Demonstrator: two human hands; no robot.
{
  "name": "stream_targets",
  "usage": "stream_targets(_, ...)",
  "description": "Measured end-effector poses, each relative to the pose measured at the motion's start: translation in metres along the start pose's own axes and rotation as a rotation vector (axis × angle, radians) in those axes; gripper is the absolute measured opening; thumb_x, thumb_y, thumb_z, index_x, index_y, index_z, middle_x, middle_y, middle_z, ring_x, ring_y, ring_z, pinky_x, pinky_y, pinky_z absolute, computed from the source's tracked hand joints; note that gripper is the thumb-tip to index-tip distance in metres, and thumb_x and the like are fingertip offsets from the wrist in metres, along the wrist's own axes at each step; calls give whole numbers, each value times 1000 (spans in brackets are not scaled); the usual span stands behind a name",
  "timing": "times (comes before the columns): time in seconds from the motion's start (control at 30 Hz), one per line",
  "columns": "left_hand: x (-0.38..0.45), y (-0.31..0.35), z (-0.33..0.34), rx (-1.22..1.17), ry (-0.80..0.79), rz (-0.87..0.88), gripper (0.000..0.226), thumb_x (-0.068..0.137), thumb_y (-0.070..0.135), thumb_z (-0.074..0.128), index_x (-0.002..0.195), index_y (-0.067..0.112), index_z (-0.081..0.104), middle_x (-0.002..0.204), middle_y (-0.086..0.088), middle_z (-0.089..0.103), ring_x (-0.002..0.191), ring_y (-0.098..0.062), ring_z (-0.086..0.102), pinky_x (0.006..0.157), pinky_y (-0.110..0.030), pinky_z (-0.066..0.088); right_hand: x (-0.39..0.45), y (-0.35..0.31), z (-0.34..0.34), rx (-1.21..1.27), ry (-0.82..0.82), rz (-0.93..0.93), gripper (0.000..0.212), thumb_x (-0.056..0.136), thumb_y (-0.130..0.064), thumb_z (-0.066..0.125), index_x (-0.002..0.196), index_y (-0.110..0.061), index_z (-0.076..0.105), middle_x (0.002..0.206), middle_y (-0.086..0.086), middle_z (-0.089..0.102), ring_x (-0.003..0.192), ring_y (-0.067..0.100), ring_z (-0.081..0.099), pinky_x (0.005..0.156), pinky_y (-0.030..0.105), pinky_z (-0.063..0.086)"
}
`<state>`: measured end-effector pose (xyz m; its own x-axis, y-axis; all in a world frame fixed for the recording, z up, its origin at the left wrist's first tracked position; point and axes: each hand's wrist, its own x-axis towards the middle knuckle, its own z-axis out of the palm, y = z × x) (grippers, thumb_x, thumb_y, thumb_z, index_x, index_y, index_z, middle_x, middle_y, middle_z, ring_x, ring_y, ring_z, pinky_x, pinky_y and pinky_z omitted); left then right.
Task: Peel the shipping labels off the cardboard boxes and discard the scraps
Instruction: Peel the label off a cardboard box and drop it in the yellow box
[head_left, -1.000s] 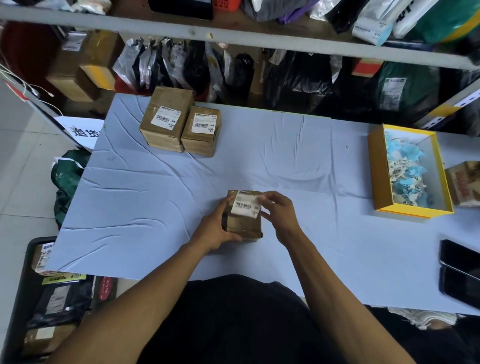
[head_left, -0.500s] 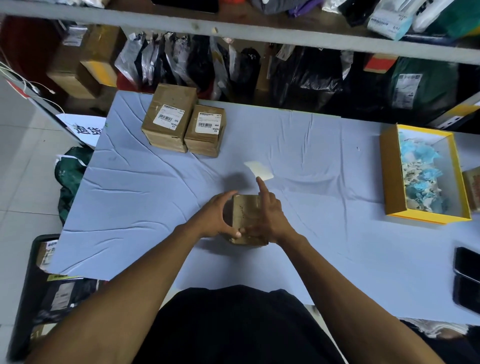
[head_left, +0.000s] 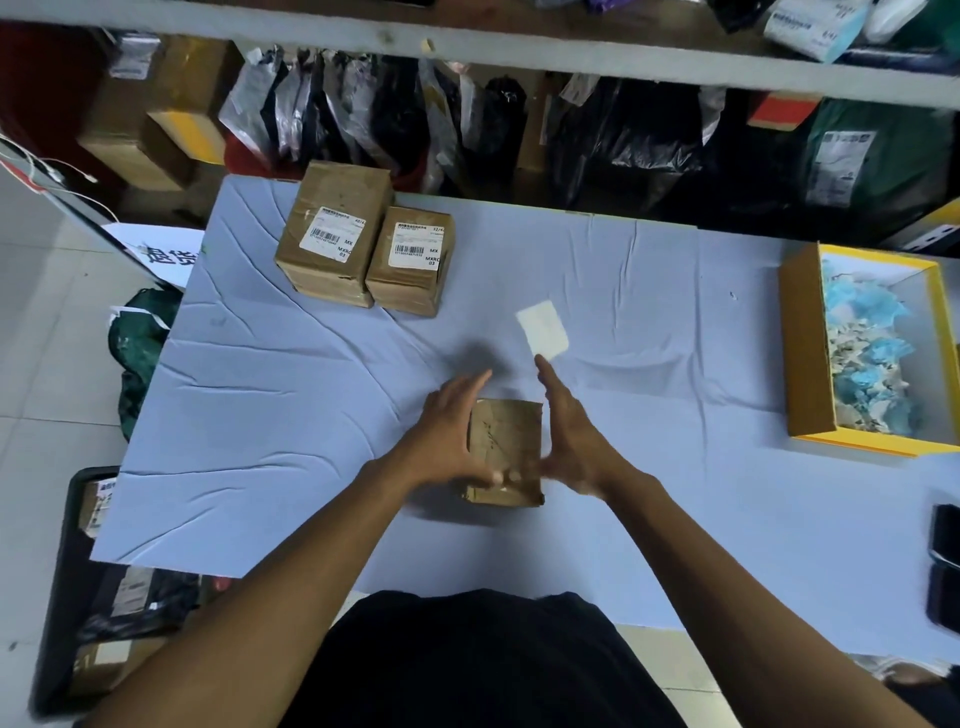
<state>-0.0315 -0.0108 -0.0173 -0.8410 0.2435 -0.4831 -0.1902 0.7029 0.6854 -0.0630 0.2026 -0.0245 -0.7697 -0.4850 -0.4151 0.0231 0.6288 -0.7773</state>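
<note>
Small brown box (head_left: 506, 451) sits on the blue-covered table (head_left: 260, 415), near the front edge, centre; its top face is bare cardboard, no label on it. Left hand (head_left: 451, 434) lies against the box's left side, fingers straight and pointing away, thumb end at the near top edge, so pressing rather than wrapped round. Right hand (head_left: 574, 436) is at the box's right side, fingers straight and together, index tip just under a white label (head_left: 542, 329). Label shows blank side up, tilted; blurred, so can't tell if it touches the fingertip or the cloth. Right palm edge also blurred; contact w/ box not certain. Far left of the table: two more boxes, touching side by side, the bigger one (head_left: 335, 234) on the left and the smaller (head_left: 410, 260) on the right, each w/ a barcode label on top. Far right: yellow tray (head_left: 810, 353) w/ cardboard outer wall, holding a heap of white and blue paper scraps (head_left: 867, 364), well apart from the hands. Dark phone (head_left: 945, 566) at the right table edge. Behind the table, shelf of dark parcel bags (head_left: 395, 119).
</note>
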Motion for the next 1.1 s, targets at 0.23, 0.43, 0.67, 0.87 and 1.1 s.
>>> stream_targets(0.23,9,1,7,169,51,-18,86,56,48,87,124,23,41,134,1,40,124,-22,37,91,-41,46,-3,-6,9,-75,102,74,109,69,-36,82,148,-48,8,126,-2,57,111,24,57,92,36,49)
stream_targets(0.43,24,9,9,36,252,-24,33,74,41,77,91,24,54,97,4,61,97,-24,57,73,-36,45,12,-6,11,-204,271,68,75,93,-44,56,152,-39,10,127,-4,65,105,25,66,88,35,52)
stream_targets(0.67,-13,-2,14,270,-76,0,141,54,53,87,153,26,-10,161,2,-9,149,-24,-1,117,-46,25,-20,1,8,-42,-56,-19,136,59,-44,88,150,-41,-12,158,-4,15,141,20,23,109,32,30)
stream_targets(0.87,0,-1,9,13,86,-62,85,59,41,88,127,31,37,132,4,44,117,-20,48,91,-42,50,-1,-10,20,-154,268,90,95,80,-34,74,150,-42,11,117,0,63,101,24,63,83,37,52)
stream_targets(1.1,4,7,6,-5,214,-59,28,87,35,67,109,28,52,109,2,62,95,-21,60,81,-38,51,11,-11,15,-342,272,82,60,96,-33,51,147,-37,19,109,2,70,93,29,66,79,42,55)
